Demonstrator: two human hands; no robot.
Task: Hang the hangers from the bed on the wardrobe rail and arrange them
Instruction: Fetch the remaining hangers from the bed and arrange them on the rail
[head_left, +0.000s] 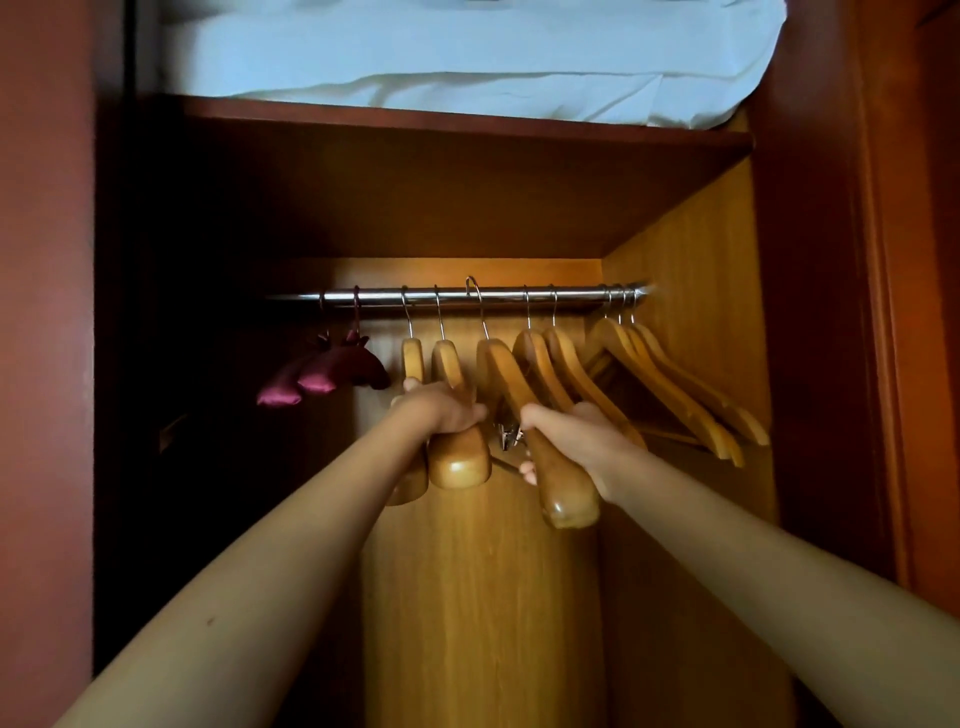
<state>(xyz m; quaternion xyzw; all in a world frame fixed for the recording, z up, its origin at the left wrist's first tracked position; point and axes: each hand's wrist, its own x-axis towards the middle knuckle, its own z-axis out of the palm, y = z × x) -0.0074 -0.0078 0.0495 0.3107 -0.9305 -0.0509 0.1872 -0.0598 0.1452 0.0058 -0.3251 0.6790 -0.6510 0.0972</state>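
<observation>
A chrome wardrobe rail (498, 296) runs across the wardrobe and carries several wooden hangers. My left hand (441, 408) grips the near ends of two wooden hangers (457, 457) that hang left of centre. My right hand (576, 441) is closed around the near arm of a middle hanger (563, 493); its hook (474, 291) rises above the rail and is tilted. A metal clip (509, 434) shows between my hands. Two more hangers (566, 374) hang just right of it. Three hangers (675, 395) sit together at the rail's right end.
Two dark red padded satin hangers (322, 376) hang at the rail's left end. A shelf (467, 127) above the rail holds folded white bedding (467, 57). The wardrobe's right side wall (701, 270) stands close to the last hangers. The left part of the interior is dark.
</observation>
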